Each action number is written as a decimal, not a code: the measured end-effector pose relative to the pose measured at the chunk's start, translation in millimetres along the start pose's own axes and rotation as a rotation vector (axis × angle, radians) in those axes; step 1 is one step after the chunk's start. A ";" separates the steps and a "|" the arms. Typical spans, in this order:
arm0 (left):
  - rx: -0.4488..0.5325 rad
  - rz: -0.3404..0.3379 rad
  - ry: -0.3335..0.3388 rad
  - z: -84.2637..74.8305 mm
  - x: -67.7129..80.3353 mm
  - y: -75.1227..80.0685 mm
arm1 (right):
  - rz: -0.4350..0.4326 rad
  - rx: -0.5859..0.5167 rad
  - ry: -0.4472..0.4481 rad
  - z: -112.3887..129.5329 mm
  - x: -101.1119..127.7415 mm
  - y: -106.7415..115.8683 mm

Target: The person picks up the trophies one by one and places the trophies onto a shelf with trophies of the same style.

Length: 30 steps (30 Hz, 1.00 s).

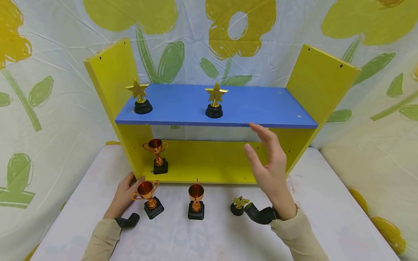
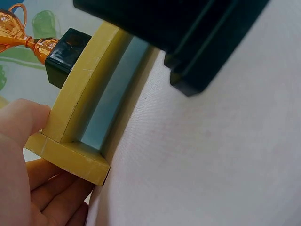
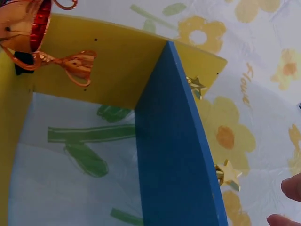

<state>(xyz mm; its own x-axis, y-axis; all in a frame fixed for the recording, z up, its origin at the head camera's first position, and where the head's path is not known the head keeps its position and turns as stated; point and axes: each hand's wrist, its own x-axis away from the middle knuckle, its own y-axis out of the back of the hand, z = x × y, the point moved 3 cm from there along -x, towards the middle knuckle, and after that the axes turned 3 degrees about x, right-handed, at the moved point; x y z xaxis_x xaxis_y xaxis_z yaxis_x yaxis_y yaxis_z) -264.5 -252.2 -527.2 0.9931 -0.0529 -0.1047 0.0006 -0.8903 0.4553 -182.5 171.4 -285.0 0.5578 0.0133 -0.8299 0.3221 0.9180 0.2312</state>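
Bright, even light — sharp (soft shadows)

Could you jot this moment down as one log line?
left hand: resting at yellow shelf unit corner | right hand: open, raised before blue shelf board | gold star trophy: on table
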 end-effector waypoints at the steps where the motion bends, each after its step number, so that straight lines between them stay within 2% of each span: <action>1: -0.001 -0.002 -0.002 -0.1 -0.1 -0.1 | -0.006 0.001 0.004 -1.1 2.6 1.6; 12: -0.064 -0.029 -0.034 -0.3 0.3 -0.1 | 0.023 0.136 0.002 -16.2 30.7 16.6; 23: -0.018 -0.007 -0.022 -2.4 1.2 0.0 | 0.118 0.187 0.022 -26.0 56.9 32.0; 27: 0.019 0.017 0.015 -3.8 2.1 0.5 | 0.144 0.182 0.022 -32.2 61.0 37.3; 30: 0.013 0.016 0.018 -3.8 1.7 -0.1 | 0.149 0.179 0.022 -34.4 60.5 41.4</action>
<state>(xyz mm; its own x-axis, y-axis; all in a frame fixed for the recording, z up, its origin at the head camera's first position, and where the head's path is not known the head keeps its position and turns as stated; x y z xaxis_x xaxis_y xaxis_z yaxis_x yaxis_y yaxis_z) -262.4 -250.5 -524.0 0.9949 -0.0593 -0.0817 -0.0169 -0.8953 0.4451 -161.7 223.8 -343.1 0.5931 0.1542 -0.7902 0.3686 0.8205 0.4368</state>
